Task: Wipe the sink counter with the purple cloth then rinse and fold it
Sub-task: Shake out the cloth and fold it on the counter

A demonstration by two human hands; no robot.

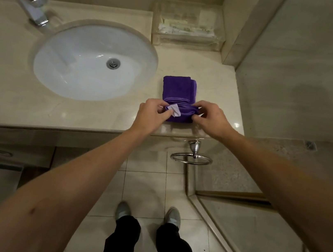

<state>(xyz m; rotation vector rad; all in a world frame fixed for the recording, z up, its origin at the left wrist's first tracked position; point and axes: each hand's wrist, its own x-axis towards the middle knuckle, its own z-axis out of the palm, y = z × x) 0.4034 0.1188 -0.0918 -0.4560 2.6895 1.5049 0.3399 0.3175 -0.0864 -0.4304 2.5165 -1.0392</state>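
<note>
The purple cloth lies folded into a narrow strip on the beige sink counter, right of the white oval basin. Its near end is rolled or doubled up, with a pale label showing. My left hand pinches that near end at the left corner, by the label. My right hand pinches the same end at the right corner. Both hands sit close to the counter's front edge.
A chrome tap stands behind the basin at the left. A clear plastic box sits at the back right against the wall. A chrome towel ring hangs under the counter front. A glass shower wall bounds the right side.
</note>
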